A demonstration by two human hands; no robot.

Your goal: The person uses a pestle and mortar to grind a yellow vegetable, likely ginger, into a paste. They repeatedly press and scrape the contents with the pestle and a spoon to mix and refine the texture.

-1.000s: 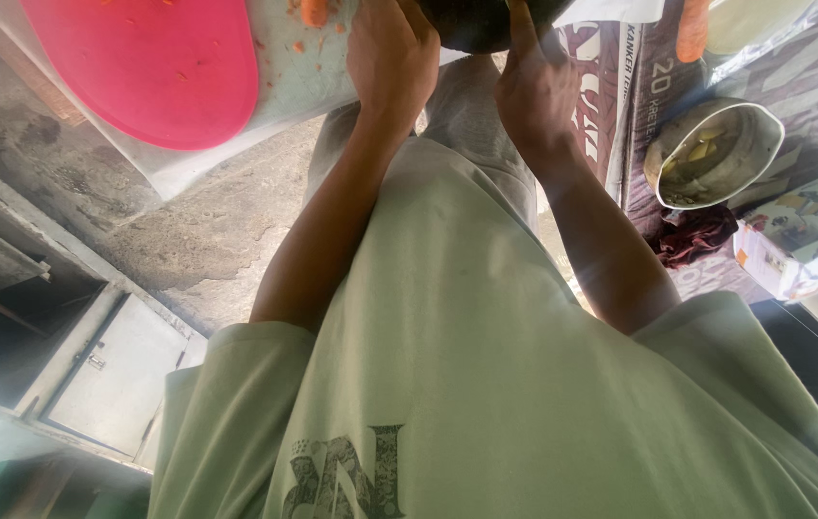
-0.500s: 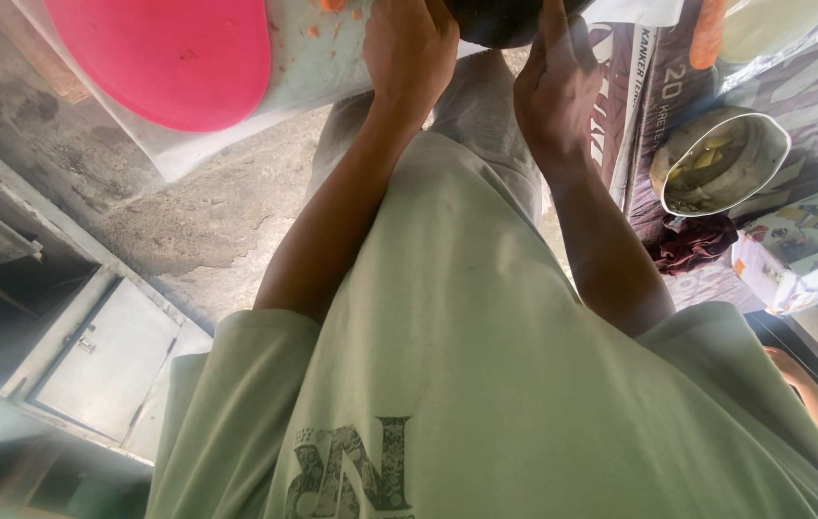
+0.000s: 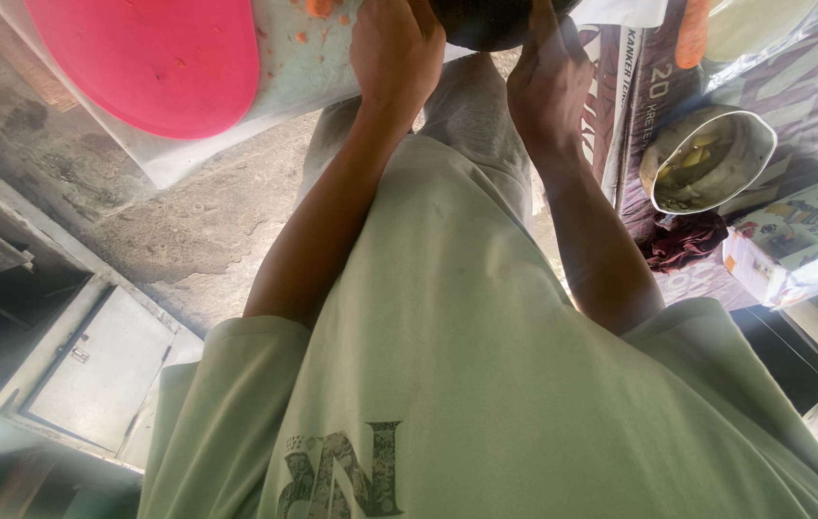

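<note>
Dark and round, a bowl sits at the top edge of the head view, cut off by the frame, between the person's two hands. On the picture's left, the left hand has its fingers curled against the bowl's side; the right hand presses its spread fingers on the other side, so both grips clasp the bowl. Beside the left hand lies a pale sheet dotted with orange scraps, and on it rests a pink round lid. A metal bowl of cut pieces stands near the right forearm on printed paper, with a dark red cloth just below it. An orange carrot shows at the top.
</note>
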